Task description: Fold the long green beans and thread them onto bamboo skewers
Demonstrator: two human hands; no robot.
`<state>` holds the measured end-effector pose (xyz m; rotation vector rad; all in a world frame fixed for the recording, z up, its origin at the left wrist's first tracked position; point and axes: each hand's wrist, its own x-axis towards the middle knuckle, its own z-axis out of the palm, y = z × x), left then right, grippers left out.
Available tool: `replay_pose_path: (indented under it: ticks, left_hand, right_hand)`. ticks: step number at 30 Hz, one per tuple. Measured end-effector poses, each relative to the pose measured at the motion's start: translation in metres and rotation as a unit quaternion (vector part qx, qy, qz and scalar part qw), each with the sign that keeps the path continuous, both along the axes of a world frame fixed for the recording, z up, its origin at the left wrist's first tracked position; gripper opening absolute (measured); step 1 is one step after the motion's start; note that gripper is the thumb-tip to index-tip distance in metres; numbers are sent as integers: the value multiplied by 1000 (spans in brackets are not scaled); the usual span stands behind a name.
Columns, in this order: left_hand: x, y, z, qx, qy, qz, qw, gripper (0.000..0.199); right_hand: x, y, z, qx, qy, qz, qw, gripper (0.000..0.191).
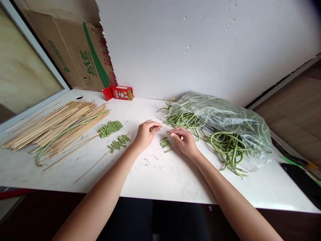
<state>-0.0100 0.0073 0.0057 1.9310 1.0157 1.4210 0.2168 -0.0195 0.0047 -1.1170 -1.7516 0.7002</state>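
Observation:
My left hand [146, 134] is closed in a pinch above the middle of the table, with a bit of long bean showing at its fingertips. Close by on the right, my right hand [184, 140] also pinches a piece of long bean; most of it is hidden by the fingers. Below and between the hands lies a small group of cut bean pieces [165, 143]. To the left, one skewer carries a full row of bean pieces [110, 128]. Nearer me, shorter pieces [119, 143] sit along another skewer [92, 166].
A big pile of bamboo skewers [57, 124] covers the left, with a long bean [60, 134] across it. Long beans [229, 147] spill from a clear plastic bag [223, 112] on the right. A red box [122, 93] stands near the back wall; a black object [301, 182] lies far right.

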Motion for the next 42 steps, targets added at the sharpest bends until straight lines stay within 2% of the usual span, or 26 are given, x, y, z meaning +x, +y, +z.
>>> replay_pose_path:
  ticks: [5, 10, 15, 17, 19, 21, 23, 24, 27, 29, 38, 42]
  left_hand:
    - [-5, 8, -6, 11, 8, 33, 999, 29]
    - [-5, 10, -10, 26, 4, 30, 999, 29]
    - [-4, 8, -8, 18, -20, 33, 999, 31]
    - [-2, 5, -5, 10, -25, 28, 999, 34]
    - [-1, 1, -2, 6, -23, 21, 999, 37]
    - [1, -2, 1, 7, -16, 13, 1000, 38]
    - [3, -5, 2, 10, -9, -2, 1000, 38]
    - [4, -6, 2, 12, -6, -11, 1000, 37]
    - [6, -7, 0, 15, -1, -25, 1000, 39]
    - [6, -7, -1, 17, 4, -24, 1000, 42]
    - [3, -9, 7, 6, 22, -45, 999, 31]
    - [1, -9, 6, 25, 66, -30, 997, 12]
  right_hand:
    - [-10, 5, 0, 63, -134, 15, 989, 21]
    - [-15, 12, 1, 68, -147, 29, 986, 6]
    - [-15, 20, 3, 94, -192, 74, 974, 11]
    - [-13, 19, 4, 99, -182, 69, 976, 11]
    - [-12, 17, 5, 97, -152, 37, 983, 14]
    - [-13, 13, 6, 83, -111, 1, 990, 30]
    - [-15, 10, 8, 72, -81, -3, 994, 45]
    - [-16, 8, 10, 71, -74, 3, 995, 44]
    - [-19, 3, 12, 74, -69, 10, 995, 25]
    - [-19, 2, 13, 72, -73, 5, 995, 23]
    - [-14, 0, 21, 89, -123, 34, 988, 19]
    - [-15, -1, 20, 71, -114, 35, 990, 19]
